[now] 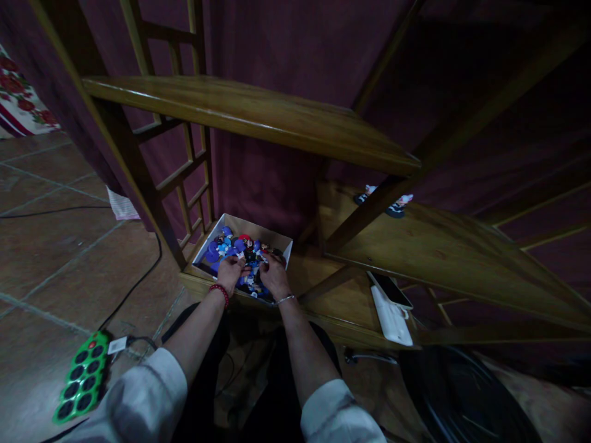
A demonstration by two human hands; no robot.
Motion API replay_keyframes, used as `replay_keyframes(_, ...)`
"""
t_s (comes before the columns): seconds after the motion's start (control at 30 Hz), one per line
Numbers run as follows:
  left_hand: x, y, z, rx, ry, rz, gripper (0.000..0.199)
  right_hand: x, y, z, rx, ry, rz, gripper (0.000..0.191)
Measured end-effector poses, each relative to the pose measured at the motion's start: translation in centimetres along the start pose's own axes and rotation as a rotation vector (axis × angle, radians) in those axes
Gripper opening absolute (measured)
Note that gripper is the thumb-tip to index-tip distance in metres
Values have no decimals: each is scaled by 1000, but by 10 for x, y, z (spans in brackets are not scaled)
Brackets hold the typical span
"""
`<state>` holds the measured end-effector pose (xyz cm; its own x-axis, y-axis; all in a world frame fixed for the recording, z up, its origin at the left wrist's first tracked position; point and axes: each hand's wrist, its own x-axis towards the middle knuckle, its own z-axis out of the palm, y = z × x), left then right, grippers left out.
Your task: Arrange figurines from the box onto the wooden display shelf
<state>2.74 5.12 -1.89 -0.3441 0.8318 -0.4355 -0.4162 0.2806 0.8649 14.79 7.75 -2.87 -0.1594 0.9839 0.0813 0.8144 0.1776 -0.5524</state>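
A shallow white cardboard box point(213, 239) sits on the lowest wooden shelf, filled with a jumble of small toy figures point(226, 246) in blue, purple, red and black. Both of my hands reach into it over its near side. My left hand point(231, 271), with a red bead bracelet at the wrist, has its fingers closed near a small white piece; what they grip is too small to make out. My right hand point(274, 275), wearing a thin bracelet, pinches what looks like a small white and blue toy figure point(264, 258). The fingertips of the two hands are a short way apart.
A wooden shelf board point(249, 114) juts out above the box. On a middle shelf point(443, 246) at the right stand two small figurines point(398, 206). A phone point(391, 289) rests on a white object point(391, 320) lower down. A green power strip point(83, 376) and cables lie on the tiled floor.
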Motion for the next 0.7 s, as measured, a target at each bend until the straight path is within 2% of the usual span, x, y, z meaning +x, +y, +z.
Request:
replay_keyframes(0.23, 1, 0, 0, -23, 53, -21, 14, 5, -1, 8, -96, 60, -37, 44)
replay_keyframes(0.47, 1, 1, 1, -41, 69, -47, 18, 10, -2, 14, -185, -64, -81, 61)
replay_keyframes(0.7, 1, 0, 2, -21, 79, -45, 16, 9, -7, 12, -253, -100, -46, 56)
